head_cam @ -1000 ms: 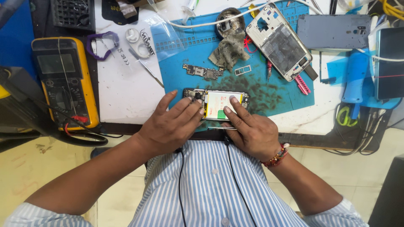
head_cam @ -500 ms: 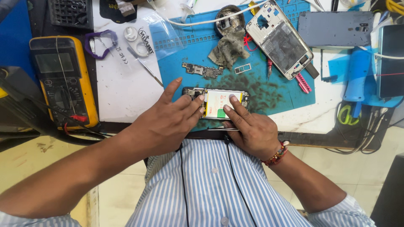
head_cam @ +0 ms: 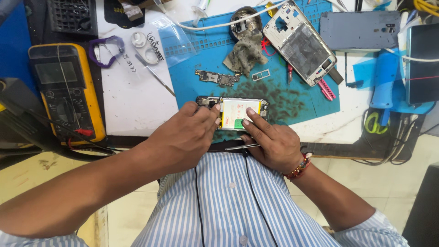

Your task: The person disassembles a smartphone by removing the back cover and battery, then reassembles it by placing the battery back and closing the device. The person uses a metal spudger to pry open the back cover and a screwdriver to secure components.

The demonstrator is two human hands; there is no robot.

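Observation:
An opened phone body (head_cam: pixel 233 112) with a white and yellow battery lies near the front edge of the blue work mat (head_cam: pixel 201 64). My left hand (head_cam: pixel 183 137) rests at its left end, fingers curled on the edge by the camera end. My right hand (head_cam: pixel 270 142) has two fingertips pressed on the battery's right part and holds thin metal tweezers (head_cam: pixel 241 147) under the palm. A small circuit board (head_cam: pixel 217 77) and a SIM tray (head_cam: pixel 261 75) lie on the mat just beyond.
A yellow multimeter (head_cam: pixel 64 89) with leads sits at the left. An empty phone frame (head_cam: pixel 302 43), grey cloth (head_cam: pixel 244 52), pink-handled tool (head_cam: pixel 325 89), grey phone back (head_cam: pixel 359 29), blue tool (head_cam: pixel 383 77), green scissors (head_cam: pixel 372 123) and loose tweezers (head_cam: pixel 155 77) lie around.
My left hand's fingers, which were spread, have curled in onto the phone's left end. My right hand stays on the battery, barely shifted.

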